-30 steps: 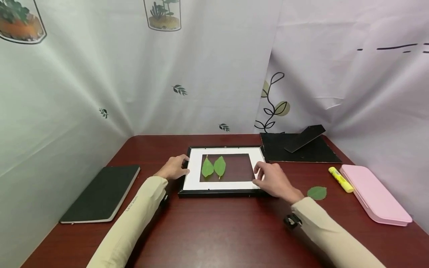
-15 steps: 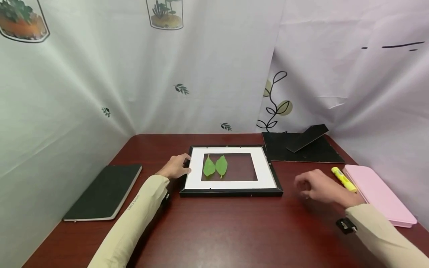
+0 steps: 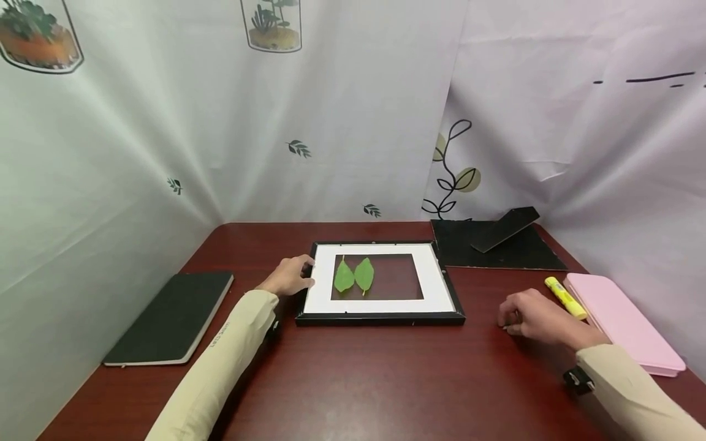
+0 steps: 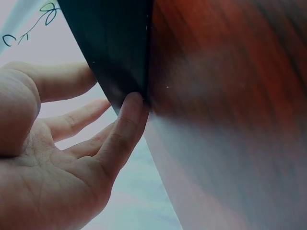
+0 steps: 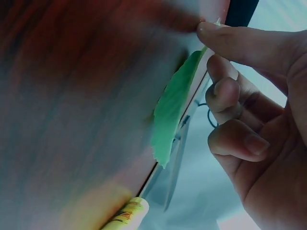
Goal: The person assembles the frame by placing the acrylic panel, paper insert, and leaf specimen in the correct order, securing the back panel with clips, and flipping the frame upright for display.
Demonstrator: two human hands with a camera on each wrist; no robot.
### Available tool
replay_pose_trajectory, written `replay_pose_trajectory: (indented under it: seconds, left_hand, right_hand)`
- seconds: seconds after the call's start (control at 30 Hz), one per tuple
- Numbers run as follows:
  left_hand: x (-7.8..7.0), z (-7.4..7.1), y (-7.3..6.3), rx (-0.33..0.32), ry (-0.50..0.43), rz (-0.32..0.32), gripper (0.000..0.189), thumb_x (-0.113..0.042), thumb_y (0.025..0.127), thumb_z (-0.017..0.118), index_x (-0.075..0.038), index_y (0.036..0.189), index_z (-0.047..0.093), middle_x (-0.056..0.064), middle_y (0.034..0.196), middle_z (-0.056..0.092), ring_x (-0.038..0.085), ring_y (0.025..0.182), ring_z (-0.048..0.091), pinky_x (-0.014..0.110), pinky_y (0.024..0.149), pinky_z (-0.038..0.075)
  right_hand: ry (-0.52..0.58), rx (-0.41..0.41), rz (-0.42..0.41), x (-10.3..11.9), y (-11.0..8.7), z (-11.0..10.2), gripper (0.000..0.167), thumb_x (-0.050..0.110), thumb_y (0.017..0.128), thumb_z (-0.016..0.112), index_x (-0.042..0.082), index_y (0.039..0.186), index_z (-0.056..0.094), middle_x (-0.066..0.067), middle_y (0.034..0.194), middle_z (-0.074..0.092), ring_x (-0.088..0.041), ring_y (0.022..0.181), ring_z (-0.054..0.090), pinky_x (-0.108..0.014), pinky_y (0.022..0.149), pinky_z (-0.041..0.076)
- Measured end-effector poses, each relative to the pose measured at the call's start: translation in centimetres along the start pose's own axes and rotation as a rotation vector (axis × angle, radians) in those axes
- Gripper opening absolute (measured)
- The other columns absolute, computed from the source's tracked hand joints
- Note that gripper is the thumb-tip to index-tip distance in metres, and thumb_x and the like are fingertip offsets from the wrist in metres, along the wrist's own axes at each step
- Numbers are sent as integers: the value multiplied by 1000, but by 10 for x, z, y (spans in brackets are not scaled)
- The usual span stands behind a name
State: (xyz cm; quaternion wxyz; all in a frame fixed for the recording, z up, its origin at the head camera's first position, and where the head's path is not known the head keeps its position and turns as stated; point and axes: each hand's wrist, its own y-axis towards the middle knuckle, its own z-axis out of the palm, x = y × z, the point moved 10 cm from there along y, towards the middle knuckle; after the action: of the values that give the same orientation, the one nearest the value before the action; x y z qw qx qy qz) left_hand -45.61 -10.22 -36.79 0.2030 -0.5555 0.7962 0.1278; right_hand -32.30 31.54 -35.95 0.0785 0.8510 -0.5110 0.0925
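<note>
A black picture frame (image 3: pixel 380 319) with a white mat (image 3: pixel 438 278) lies flat on the dark red table. Two green leaves (image 3: pixel 344 277) sit side by side in the left part of the mat's opening. My left hand (image 3: pixel 287 275) grips the frame's left side, its fingertips against the black edge in the left wrist view. To the right of the frame, my right hand (image 3: pixel 535 315) is low over the table. In the right wrist view its thumb and forefinger pinch a third green leaf (image 5: pixel 175 110) by the stem; the hand hides that leaf in the head view.
A dark notebook (image 3: pixel 171 318) lies at the left. The black backing board (image 3: pixel 458 242) with its raised stand (image 3: pixel 506 229) is at the back right. A yellow glue stick (image 3: pixel 565 298) lies beside a pink case (image 3: pixel 623 321) at the right.
My right hand has left the frame's right side, moved right and down to the loose leaf, and now pinches its stem. The left hand stays on the frame.
</note>
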Motion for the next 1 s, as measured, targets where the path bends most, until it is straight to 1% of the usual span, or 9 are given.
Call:
replay_pose_trajectory:
  seconds: [0.2,0.33,0.4,0.47,0.57,0.67,0.73,0.9,1.0]
  left_hand:
    - [0,1,0,-4,0,-1,48,-13,95,66,-1,139,53,26,132,60,39,123,59,50,95,54]
    - [0,1,1,-1,12,9,48,-13,94,66,0,138,53,26,131,61,39,122,60,50,95,54]
    - [0,1,2,0,14,12,48,-13,94,66,-1,138,53,25,130,61,39,121,60,49,95,53]
    - [0,0,2,-5,11,18,47,-13,94,66,-1,137,54,25,130,62,39,121,60,49,94,54]
    - [0,-1,3,-18,6,27,45,-11,93,66,0,136,55,25,128,63,38,118,61,48,92,54]
    - [1,-2,2,-29,0,37,43,-10,93,66,0,134,57,24,125,64,37,116,62,47,91,54]
    - [1,-2,2,-29,0,44,42,-10,92,66,0,133,58,24,124,65,36,114,63,47,91,55]
    - [-3,-2,3,-25,8,59,40,-10,92,66,-1,130,60,23,123,66,35,112,64,48,91,54]
    - [-2,-2,1,-23,4,55,39,-11,92,65,-1,130,60,22,124,65,35,112,64,48,91,54]
  right_hand:
    - [-19,-41,-42,6,2,-3,29,5,77,82,31,76,69,17,77,59,3,70,47,-19,62,46]
    - [29,-71,-39,12,6,-10,26,8,81,81,30,78,68,19,77,59,4,69,48,-18,62,47]
    - [69,-98,-56,19,9,-17,21,9,83,80,26,81,69,18,76,60,4,68,48,-19,61,47]
    - [117,-131,-67,28,13,-26,18,10,84,80,24,82,68,16,75,62,3,66,50,-19,60,46]
    - [255,-150,-61,38,23,-37,11,13,88,76,19,85,67,8,71,63,-1,59,53,-22,55,48]
    - [395,-163,-31,44,35,-44,7,14,92,72,15,88,67,0,71,65,-6,53,53,-26,50,49]
    - [448,-180,-17,46,43,-47,6,14,93,71,13,89,67,-4,72,66,-8,54,54,-27,51,48]
    - [595,-206,53,42,64,-39,7,12,92,72,6,90,69,-19,78,69,-18,53,58,-32,51,51]
    - [673,-195,102,42,83,-30,10,11,91,72,2,91,68,-22,78,69,-23,50,60,-34,49,51]
